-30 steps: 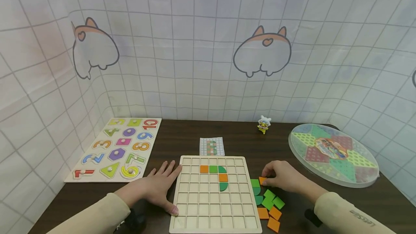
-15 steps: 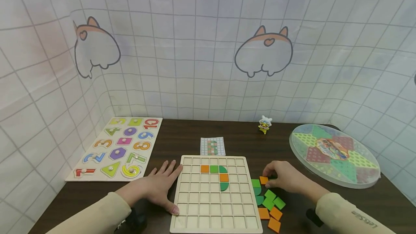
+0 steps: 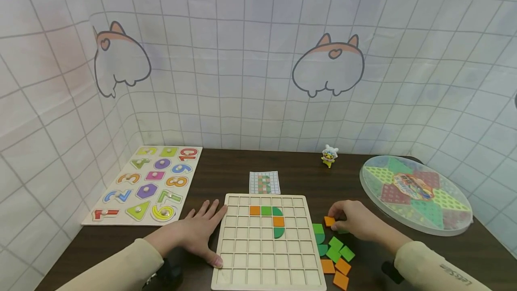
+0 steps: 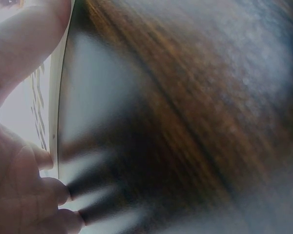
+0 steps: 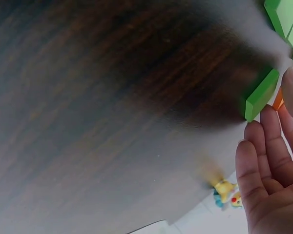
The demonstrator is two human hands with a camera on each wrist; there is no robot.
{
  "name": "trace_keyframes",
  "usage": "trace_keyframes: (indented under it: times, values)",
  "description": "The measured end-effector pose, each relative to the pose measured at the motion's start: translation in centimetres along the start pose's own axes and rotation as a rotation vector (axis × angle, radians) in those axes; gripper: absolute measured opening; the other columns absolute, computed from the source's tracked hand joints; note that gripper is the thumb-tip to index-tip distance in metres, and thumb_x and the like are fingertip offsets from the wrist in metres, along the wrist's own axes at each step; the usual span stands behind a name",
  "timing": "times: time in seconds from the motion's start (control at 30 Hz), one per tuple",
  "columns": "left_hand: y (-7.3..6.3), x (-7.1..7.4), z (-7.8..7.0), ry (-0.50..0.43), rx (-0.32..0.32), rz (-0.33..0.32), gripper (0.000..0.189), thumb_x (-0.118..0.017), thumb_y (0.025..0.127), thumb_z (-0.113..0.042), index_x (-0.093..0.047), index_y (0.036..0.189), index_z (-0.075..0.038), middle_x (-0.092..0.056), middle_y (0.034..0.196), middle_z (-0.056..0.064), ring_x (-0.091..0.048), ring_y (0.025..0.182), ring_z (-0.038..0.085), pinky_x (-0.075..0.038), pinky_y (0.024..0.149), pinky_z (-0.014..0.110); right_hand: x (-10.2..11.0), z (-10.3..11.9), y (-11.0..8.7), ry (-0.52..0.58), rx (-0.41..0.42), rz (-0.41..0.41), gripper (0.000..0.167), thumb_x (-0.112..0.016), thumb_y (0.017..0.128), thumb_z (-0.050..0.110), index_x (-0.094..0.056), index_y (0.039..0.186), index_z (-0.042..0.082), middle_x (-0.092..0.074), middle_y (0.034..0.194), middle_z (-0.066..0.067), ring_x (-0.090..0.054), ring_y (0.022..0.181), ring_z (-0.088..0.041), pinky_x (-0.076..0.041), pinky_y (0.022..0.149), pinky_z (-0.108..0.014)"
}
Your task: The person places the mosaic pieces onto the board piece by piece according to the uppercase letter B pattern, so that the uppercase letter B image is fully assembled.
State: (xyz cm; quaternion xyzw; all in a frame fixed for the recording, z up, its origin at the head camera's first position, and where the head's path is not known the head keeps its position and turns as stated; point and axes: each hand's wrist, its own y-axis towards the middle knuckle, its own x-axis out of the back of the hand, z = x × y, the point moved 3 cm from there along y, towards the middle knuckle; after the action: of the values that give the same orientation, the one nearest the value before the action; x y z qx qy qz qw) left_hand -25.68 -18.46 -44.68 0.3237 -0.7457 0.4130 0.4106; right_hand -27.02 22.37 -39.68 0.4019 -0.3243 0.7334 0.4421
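A pale wooden grid board (image 3: 250,259) lies on the table, with orange, green and teal tiles (image 3: 266,210) set in its upper cells. My left hand (image 3: 198,233) rests at its left edge with fingers spread, thumb on the lower left rim; the left wrist view shows the thumb (image 4: 29,36) over that edge. To the right of the board, my right hand (image 3: 355,220) pinches an orange square tile (image 3: 329,222) between thumb and fingers. Close by those fingertips, a green tile (image 5: 261,96) shows in the right wrist view, mostly covered by the hand in the head view.
Loose green tiles (image 3: 335,248) and orange tiles (image 3: 341,279) lie beside the board's right edge. Behind it is a small pattern card (image 3: 264,182). A number puzzle (image 3: 149,187) sits left, a round board game (image 3: 416,194) right, a small figurine (image 3: 329,156) at the back.
My right hand has shifted slightly right and away with the orange tile, off the green tile by the board. A green tile edge now shows under the hand. The left hand stays put.
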Motion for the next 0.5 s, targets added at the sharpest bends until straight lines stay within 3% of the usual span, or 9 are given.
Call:
trace_keyframes:
  times: [0.5]
  values:
    - [-0.05, 0.04, -0.03, 0.003, -0.010, -0.008, 0.148, -0.071, 0.053, -0.093, -0.011, 0.166, -0.019, -0.005, 0.172, 0.019, -0.001, 0.159, 0.045, -0.011, 0.119, 0.073, -0.01, 0.19, -0.08, -0.002, 0.015, -0.021, 0.017, -0.082, 0.087, 0.012, -0.071, 0.100, 0.009, -0.068, 0.089, 0.004, -0.059, 0.080, -0.010, -0.053, 0.071, -0.029]
